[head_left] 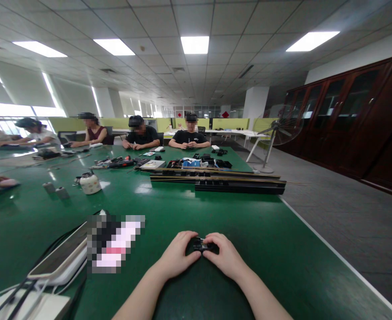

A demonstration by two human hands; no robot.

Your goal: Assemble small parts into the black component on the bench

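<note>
Between my two hands, just above or on the green tabletop (249, 222), is a small black part with a bit of shiny metal (200, 245); its exact kind is too small to make out. My left hand (179, 252) grips its left side, thumb below and fingers above. From the right, my right hand (225, 254) pinches the same part in a matching way. The thumbs nearly meet at the near side. The fingers cover the part's two ends.
Left of my hands lie a phone on a white block (60, 255) with cables and a blurred flat item (119, 244). A white jar (90, 183) stands farther off near two grey cylinders. Long black rails (239, 184) with thin rods lie ahead. Several people sit around the tables.
</note>
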